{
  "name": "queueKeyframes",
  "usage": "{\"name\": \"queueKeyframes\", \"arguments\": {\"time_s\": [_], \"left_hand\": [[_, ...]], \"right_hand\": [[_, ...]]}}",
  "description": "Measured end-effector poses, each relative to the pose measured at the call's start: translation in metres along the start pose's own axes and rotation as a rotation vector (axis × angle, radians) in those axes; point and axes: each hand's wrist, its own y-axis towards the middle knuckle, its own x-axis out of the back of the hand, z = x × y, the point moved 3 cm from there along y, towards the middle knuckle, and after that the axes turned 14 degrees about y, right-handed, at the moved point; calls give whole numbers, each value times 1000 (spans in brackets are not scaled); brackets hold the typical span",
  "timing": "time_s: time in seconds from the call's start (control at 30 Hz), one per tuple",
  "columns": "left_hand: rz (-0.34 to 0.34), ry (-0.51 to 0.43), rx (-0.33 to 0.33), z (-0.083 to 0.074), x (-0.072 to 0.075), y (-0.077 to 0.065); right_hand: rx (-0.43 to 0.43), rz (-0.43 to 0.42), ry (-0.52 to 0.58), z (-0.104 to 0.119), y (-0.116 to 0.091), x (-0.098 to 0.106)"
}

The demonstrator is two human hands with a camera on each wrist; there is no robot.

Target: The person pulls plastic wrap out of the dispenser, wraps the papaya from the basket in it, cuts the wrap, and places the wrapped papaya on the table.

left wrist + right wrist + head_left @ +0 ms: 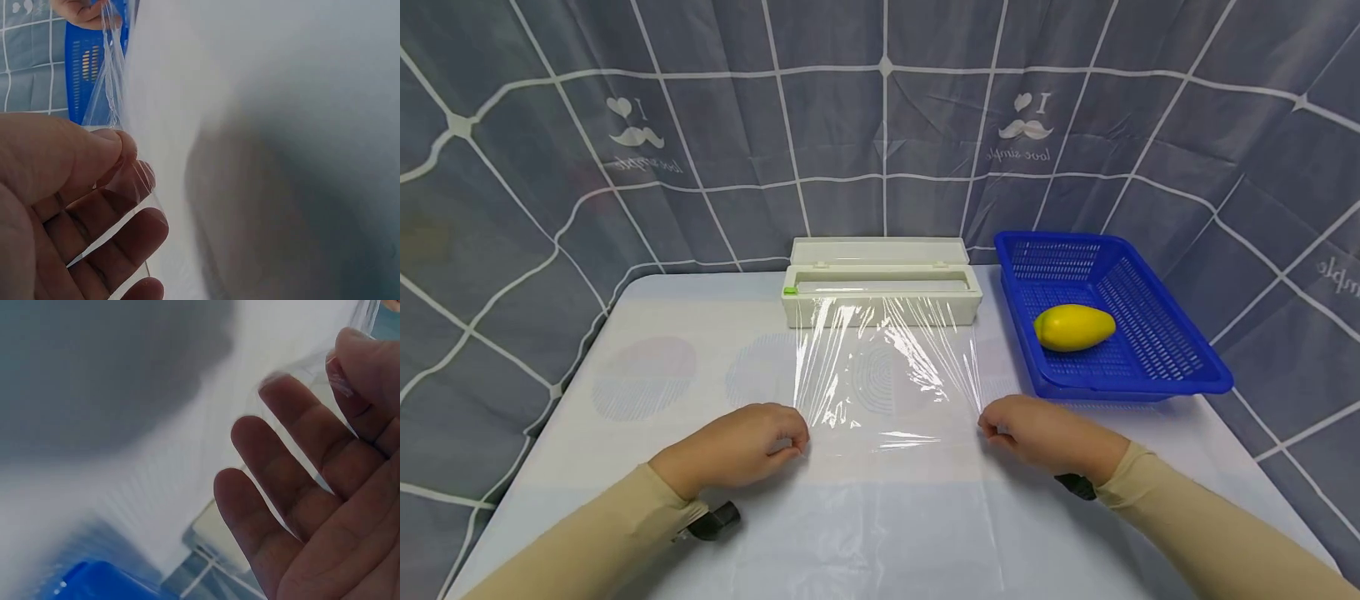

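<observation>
A sheet of clear plastic wrap point(880, 392) stretches from a white wrap dispenser point(883, 308) toward the front of the table. My left hand point(748, 446) pinches its near left corner between thumb and forefinger, as the left wrist view shows close up. At the near right corner, my right hand point(1037, 433) pinches the film the same way; its other fingers point(272, 459) are spread in the right wrist view. The dispenser's lid point(880, 250) stands raised at the back, and a small green piece point(790, 291) sits at the left of its front edge.
On the right stands a blue plastic basket point(1150, 387) holding a yellow papaya-like fruit point(1073, 327). A white patterned cloth point(850, 542) covers the table. Grey curtains point(850, 125) with white grid lines hang behind and at both sides.
</observation>
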Motion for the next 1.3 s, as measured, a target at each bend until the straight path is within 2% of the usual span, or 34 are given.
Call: {"name": "queueKeyframes", "arguments": {"time_s": [0.17, 0.43, 0.8, 0.97, 1.13, 1.3], "left_hand": [[-17, 22, -33, -2, -5, 2], [14, 51, -7, -3, -10, 3], [66, 38, 21, -2, -10, -2], [87, 76, 15, -5, -9, -4], [185, 86, 43, -11, -4, -7], [365, 60, 152, -13, -1, -11]], "right_hand": [[-15, 3, -19, -3, 3, -9], [53, -28, -167, -5, 5, -18], [38, -42, -193, 0, 2, -21], [31, -64, -205, 0, 3, -21], [-2, -70, -222, -1, 3, -22], [-2, -79, -252, -2, 7, -25]]}}
